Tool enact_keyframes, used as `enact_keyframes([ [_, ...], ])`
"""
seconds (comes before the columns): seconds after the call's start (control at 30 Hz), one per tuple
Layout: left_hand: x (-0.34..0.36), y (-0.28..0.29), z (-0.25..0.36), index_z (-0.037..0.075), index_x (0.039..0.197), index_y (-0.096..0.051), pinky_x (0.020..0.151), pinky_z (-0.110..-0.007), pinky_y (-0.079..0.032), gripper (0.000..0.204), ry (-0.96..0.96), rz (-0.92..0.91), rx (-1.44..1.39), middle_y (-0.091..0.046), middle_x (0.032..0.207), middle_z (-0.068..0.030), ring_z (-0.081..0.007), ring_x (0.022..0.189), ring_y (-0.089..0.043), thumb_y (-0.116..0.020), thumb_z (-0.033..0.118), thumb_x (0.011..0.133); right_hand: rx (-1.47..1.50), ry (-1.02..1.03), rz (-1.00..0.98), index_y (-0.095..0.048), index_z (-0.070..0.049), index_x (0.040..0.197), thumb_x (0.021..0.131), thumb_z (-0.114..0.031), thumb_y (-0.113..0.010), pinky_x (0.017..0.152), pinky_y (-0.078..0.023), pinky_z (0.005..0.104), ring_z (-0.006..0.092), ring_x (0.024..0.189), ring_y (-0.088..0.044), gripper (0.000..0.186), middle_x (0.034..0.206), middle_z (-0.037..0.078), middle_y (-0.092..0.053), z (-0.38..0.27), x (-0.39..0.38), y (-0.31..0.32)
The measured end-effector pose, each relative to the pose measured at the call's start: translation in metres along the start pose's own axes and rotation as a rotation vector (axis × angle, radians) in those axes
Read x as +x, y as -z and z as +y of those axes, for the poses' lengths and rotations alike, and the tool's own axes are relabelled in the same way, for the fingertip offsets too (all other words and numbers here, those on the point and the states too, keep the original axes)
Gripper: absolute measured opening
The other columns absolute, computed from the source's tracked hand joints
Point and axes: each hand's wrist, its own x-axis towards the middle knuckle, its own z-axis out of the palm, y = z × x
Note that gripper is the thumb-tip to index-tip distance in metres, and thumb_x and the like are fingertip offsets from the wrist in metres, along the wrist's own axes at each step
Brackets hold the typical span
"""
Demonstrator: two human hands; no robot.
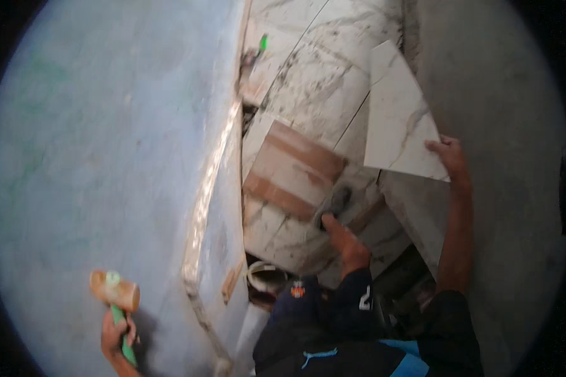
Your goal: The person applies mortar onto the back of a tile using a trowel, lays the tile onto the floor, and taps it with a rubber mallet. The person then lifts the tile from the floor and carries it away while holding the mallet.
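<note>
My left hand [114, 334] is closed round the green handle of a mallet [115, 291] with a yellow-orange, barrel-shaped head, at the lower left over the blue-grey surface. Out to the right, my right hand [448, 154] grips a cut piece of white marble-look tile [398, 116] by its lower right edge. One side of this piece is slanted, and its tip points away from me. Below it lies a row of dusty, veined floor tiles [321, 94].
A square piece with brown bands [295, 168] lies on the tiles ahead of my sandalled foot [336, 204]. A pale bucket [265, 276] stands by my leg. A wood strip [232, 282] lies left of it. A small green object [263, 42] is far off. A dark gap [399, 271] opens beside my right leg.
</note>
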Motion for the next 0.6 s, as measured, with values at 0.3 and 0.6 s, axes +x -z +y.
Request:
enact_keyframes([
  [0.3,0.003,-0.013,0.024,0.004,0.095,-0.042,0.04,-0.024,-0.044,0.03,0.163,-0.109,0.034,-0.049,0.055,-0.0061,-0.0087,0.034,-0.039,-0.057,0.026,0.08,0.012,0.002,0.141,-0.06,0.005,0.095,0.073,-0.021,-0.062,0.065,-0.043,0.0289,0.0149,0.067,-0.055,0.034,0.08,0.009,-0.061,0.009,-0.106,0.022],
  [0.6,-0.003,-0.007,0.03,0.008,0.089,-0.042,0.042,-0.024,-0.042,0.023,0.18,-0.262,0.064,-0.051,0.059,-0.0034,-0.0077,0.037,-0.041,-0.056,0.025,0.082,0.163,0.026,0.116,-0.061,0.006,0.085,0.069,-0.016,-0.062,0.059,-0.042,0.0291,0.0133,0.059,-0.05,0.027,0.07,0.006,-0.059,-0.035,-0.197,0.05],
])
